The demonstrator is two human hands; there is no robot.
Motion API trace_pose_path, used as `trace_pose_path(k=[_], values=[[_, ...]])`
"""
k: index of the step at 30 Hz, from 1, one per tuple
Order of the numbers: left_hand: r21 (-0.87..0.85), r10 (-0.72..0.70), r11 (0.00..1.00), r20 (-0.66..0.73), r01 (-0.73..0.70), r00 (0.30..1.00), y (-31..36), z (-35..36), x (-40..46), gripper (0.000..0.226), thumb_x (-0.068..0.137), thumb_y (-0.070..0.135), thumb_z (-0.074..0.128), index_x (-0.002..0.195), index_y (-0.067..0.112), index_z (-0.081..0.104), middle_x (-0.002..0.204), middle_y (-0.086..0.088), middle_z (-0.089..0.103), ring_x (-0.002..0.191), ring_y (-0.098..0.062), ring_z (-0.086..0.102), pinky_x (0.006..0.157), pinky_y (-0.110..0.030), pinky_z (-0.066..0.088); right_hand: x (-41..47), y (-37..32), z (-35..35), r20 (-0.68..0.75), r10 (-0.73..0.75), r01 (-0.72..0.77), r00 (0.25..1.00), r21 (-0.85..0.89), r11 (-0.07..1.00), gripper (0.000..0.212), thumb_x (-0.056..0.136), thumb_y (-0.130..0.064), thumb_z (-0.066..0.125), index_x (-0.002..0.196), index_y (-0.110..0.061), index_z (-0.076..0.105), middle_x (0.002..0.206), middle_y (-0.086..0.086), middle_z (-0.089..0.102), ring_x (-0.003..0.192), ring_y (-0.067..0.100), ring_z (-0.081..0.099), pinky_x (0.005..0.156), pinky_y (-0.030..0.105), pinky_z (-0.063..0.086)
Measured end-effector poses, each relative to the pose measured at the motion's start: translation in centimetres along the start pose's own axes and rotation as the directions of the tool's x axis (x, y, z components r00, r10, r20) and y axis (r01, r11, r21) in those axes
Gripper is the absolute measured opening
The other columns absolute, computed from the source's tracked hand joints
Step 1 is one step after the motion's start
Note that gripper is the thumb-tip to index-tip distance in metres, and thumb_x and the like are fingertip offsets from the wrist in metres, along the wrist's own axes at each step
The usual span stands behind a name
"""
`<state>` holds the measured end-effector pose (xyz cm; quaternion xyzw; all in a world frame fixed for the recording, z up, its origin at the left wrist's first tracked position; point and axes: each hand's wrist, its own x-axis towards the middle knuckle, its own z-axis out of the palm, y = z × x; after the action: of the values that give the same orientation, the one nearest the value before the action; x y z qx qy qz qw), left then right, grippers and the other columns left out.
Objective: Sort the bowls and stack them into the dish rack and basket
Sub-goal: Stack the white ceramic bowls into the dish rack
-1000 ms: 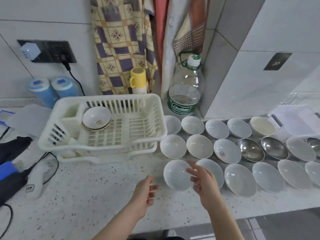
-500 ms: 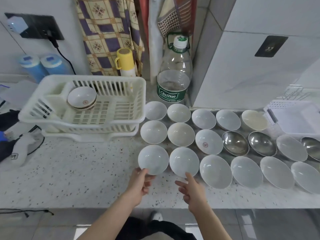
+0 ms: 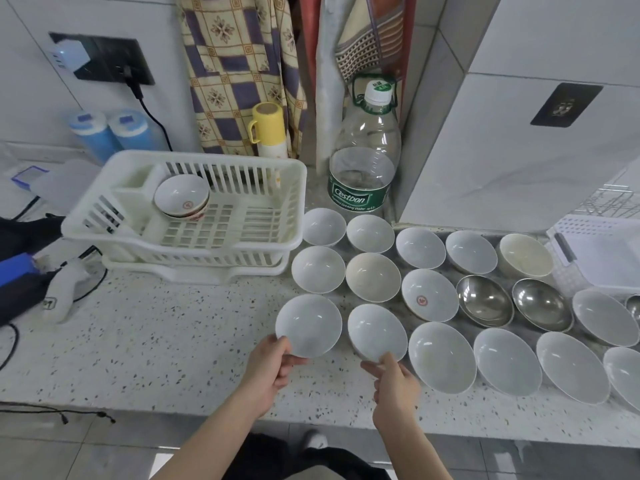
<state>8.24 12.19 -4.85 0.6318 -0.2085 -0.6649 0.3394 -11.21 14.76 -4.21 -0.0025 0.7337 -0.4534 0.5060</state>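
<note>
Several white bowls and a few steel bowls point(image 3: 484, 300) lie in rows on the speckled counter point(image 3: 156, 341). My left hand point(image 3: 272, 367) pinches the near rim of the front-left white bowl point(image 3: 308, 325). My right hand point(image 3: 394, 382) pinches the near rim of the white bowl beside it point(image 3: 376, 332). A white dish rack point(image 3: 187, 209) stands at the left and holds a small stack of bowls with a red mark point(image 3: 181, 199). One bowl with a red mark point(image 3: 429, 294) sits in the middle row. A white basket point(image 3: 602, 251) is at the far right.
A large clear water bottle point(image 3: 363, 157) stands behind the bowls, with a yellow flask point(image 3: 268, 131) beside it. Two blue containers point(image 3: 110, 133), a wall socket with cable point(image 3: 104, 60) and dark gear point(image 3: 24, 271) lie at the left. Hanging cloths point(image 3: 239, 64) cover the wall.
Both hands have closed in on the two front bowls: the left moved from the counter to the left bowl's rim, and the right now pinches the second bowl's rim. The view shifted left.
</note>
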Motion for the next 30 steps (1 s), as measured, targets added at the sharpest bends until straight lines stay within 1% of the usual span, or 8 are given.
trace_pose_path(k=[5, 9, 14, 19, 21, 24, 27, 30], values=[[0.000, 0.071, 0.997, 0.124, -0.072, 0.990, 3.5, -0.9, -1.8, 0.034, 0.085, 0.007, 0.046, 0.116, 0.013, 0.060, 0.086, -0.026, 0.074, 0.042, -0.008, 0.033, 0.038, -0.020, 0.027, -2.1, -0.4, 1.3, -0.031, -0.037, 0.040, 0.999, 0.080, 0.996, 0.012, 0.086, -0.013, 0.055, 0.082, -0.005, 0.063, 0.069, 0.012, 0.075, 0.039, 0.010, 0.018, 0.034, 0.019, 0.022], [-0.064, 0.127, 0.991, 0.177, -0.117, 0.976, 6.9, -2.5, -2.4, 0.034, 0.085, 0.006, 0.047, 0.116, 0.013, 0.060, 0.088, -0.027, 0.073, 0.042, -0.008, 0.031, 0.037, -0.019, 0.028, -4.0, -1.4, 3.3, -0.046, -0.115, 0.121, 0.992, 0.147, 0.982, 0.011, 0.083, -0.011, 0.054, 0.076, -0.004, 0.058, 0.070, 0.012, 0.075, 0.037, 0.009, 0.017, 0.033, 0.018, 0.021], [-0.110, 0.160, 0.984, 0.161, -0.143, 0.974, 11.2, -6.6, -2.5, 0.030, 0.089, 0.009, 0.046, 0.116, 0.007, 0.060, 0.090, -0.027, 0.074, 0.038, -0.006, 0.029, 0.036, -0.017, 0.025, -6.7, -3.6, 7.2, -0.073, -0.285, 0.294, 0.956, 0.242, 0.925, 0.011, 0.080, -0.011, 0.055, 0.071, -0.009, 0.060, 0.068, 0.010, 0.075, 0.037, 0.008, 0.017, 0.034, 0.016, 0.023], [-0.069, 0.140, 0.988, 0.074, -0.135, 0.987, 15.4, -12.4, -1.8, 0.025, 0.087, 0.009, 0.049, 0.109, 0.006, 0.062, 0.087, -0.025, 0.075, 0.036, -0.006, 0.028, 0.033, -0.016, 0.025, -9.0, -6.1, 12.6, -0.032, -0.472, 0.455, 0.881, 0.331, 0.827, 0.025, 0.079, -0.012, 0.056, 0.056, -0.014, 0.050, 0.062, 0.009, 0.072, 0.040, 0.008, 0.019, 0.038, 0.015, 0.024], [-0.084, 0.147, 0.986, 0.021, -0.144, 0.989, 16.9, -14.8, -1.3, 0.025, 0.087, 0.009, 0.049, 0.108, 0.004, 0.062, 0.086, -0.026, 0.074, 0.036, -0.006, 0.026, 0.033, -0.016, 0.023, -9.6, -7.2, 15.2, 0.040, -0.530, 0.495, 0.847, 0.303, 0.814, 0.026, 0.079, -0.018, 0.058, 0.054, -0.012, 0.056, 0.058, 0.006, 0.071, 0.041, 0.006, 0.024, 0.043, 0.015, 0.030], [-0.118, 0.176, 0.976, -0.048, -0.181, 0.983, 19.2, -18.2, -0.3, 0.021, 0.088, 0.009, 0.049, 0.103, 0.002, 0.062, 0.084, -0.025, 0.075, 0.036, -0.006, 0.025, 0.033, -0.016, 0.021, -10.1, -8.7, 19.6, 0.105, -0.589, 0.567, 0.801, 0.179, 0.804, 0.026, 0.074, -0.029, 0.059, 0.054, -0.015, 0.067, 0.061, 0.004, 0.072, 0.044, 0.003, 0.035, 0.056, 0.025, 0.036], [-0.144, 0.206, 0.965, -0.101, -0.220, 0.973, 21.3, -21.3, 0.7, 0.020, 0.089, 0.008, 0.048, 0.103, 0.002, 0.060, 0.081, -0.024, 0.075, 0.034, -0.005, 0.024, 0.032, -0.016, 0.021, -10.2, -9.6, 24.1, 0.217, -0.611, 0.604, 0.761, 0.106, 0.790, 0.020, 0.077, -0.027, 0.057, 0.065, -0.016, 0.069, 0.064, 0.006, 0.073, 0.044, 0.002, 0.042, 0.059, 0.028, 0.035], [-0.160, 0.217, 0.958, -0.139, -0.238, 0.966, 23.2, -23.8, 2.0, 0.019, 0.091, 0.008, 0.048, 0.105, 0.002, 0.060, 0.076, -0.022, 0.074, 0.032, -0.005, 0.025, 0.031, -0.015, 0.021, -9.8, -9.8, 28.3, 0.289, -0.624, 0.660, 0.726, -0.036, 0.750, 0.021, 0.083, -0.026, 0.053, 0.077, -0.016, 0.070, 0.065, -0.001, 0.074, 0.054, 0.003, 0.054, 0.062, 0.027, 0.037]])
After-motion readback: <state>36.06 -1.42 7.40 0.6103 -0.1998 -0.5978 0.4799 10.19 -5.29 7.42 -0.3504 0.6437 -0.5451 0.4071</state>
